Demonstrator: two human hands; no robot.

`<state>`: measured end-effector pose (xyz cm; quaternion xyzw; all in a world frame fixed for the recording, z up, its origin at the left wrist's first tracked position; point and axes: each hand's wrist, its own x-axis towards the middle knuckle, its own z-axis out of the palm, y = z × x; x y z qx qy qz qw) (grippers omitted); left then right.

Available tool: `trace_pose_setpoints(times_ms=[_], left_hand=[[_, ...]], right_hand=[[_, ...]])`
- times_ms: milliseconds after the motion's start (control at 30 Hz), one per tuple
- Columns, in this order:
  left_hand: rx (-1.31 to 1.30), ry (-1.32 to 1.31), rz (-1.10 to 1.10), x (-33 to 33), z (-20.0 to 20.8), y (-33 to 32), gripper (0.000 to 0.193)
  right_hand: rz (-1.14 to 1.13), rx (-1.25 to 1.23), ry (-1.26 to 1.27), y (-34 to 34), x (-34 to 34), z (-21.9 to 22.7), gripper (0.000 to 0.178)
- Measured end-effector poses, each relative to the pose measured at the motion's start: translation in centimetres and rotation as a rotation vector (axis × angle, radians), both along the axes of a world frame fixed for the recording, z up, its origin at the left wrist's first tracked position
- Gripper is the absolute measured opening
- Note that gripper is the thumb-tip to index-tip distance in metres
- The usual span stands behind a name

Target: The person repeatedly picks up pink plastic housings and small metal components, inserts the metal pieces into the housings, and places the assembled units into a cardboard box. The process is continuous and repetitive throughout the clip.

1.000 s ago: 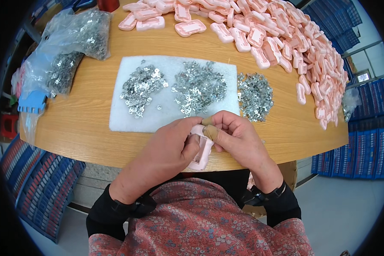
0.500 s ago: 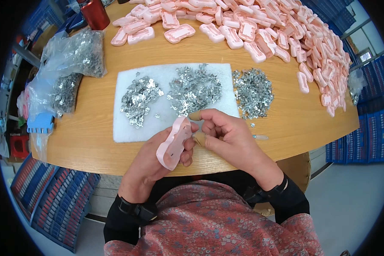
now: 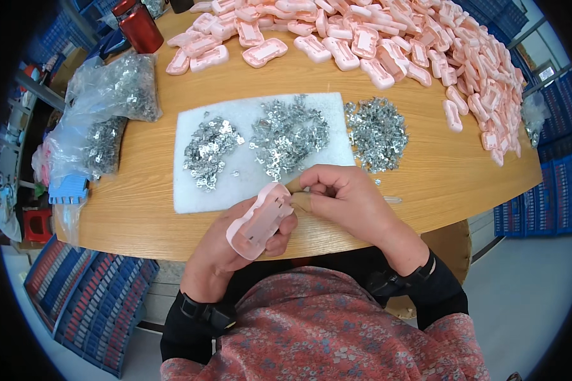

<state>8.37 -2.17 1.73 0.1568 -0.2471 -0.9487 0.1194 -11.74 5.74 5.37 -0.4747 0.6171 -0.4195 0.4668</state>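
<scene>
My left hand (image 3: pixel 217 244) is wrapped round a pink plastic shell (image 3: pixel 260 223), tilted with its hollow inner side up and small dark slots showing inside. My right hand (image 3: pixel 353 206) is closed in a pinch at the shell's upper right edge. Tan finger covers (image 3: pixel 302 200) sit on its thumb and forefinger; whatever lies between these tips is hidden. Beyond the hands, a white foam sheet (image 3: pixel 187 202) bears two heaps of small silvery metal clips, a left heap (image 3: pixel 211 152) and a larger one (image 3: pixel 289 133). To its right, a third clip heap (image 3: pixel 378 134) lies on the wood.
A big pile of pink shells (image 3: pixel 388 47) covers the table's far and right side. At left lie clear bags of metal pieces (image 3: pixel 130 86) and a blue foam block (image 3: pixel 68 189). A red flask (image 3: pixel 140 28) stands behind them. Near my right wrist is a small clear tube (image 3: pixel 393 199).
The shell has turned so more of its inside faces up. My right fingertips have drawn together at its edge. The whole view has shifted slightly.
</scene>
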Motion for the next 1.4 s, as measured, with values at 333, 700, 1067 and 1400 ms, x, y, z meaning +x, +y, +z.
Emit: trace_pose_setpoints(times_ms=[333, 700, 1067, 1400], left_hand=[[0.009, 0.013, -0.073, -1.3, 1.0, 0.9, 0.054], [-1.151, -0.273, -0.051, -9.6, 2.8, 6.9, 0.044], [-1.430, -0.253, -0.239, -10.6, 5.0, 7.6, 0.044], [-1.796, -0.751, 0.175, -10.9, 5.5, -9.6, 0.038]], right_hand=[[-0.123, -0.085, -0.065, 4.7, -1.5, 0.6, 0.021], [-0.268, -0.161, -0.393, 14.0, -2.7, 0.7, 0.040], [-0.862, 0.376, 0.331, 35.1, -14.4, -6.9, 0.053], [-0.937, -0.021, 0.680, 27.2, -14.9, -5.6, 0.026]])
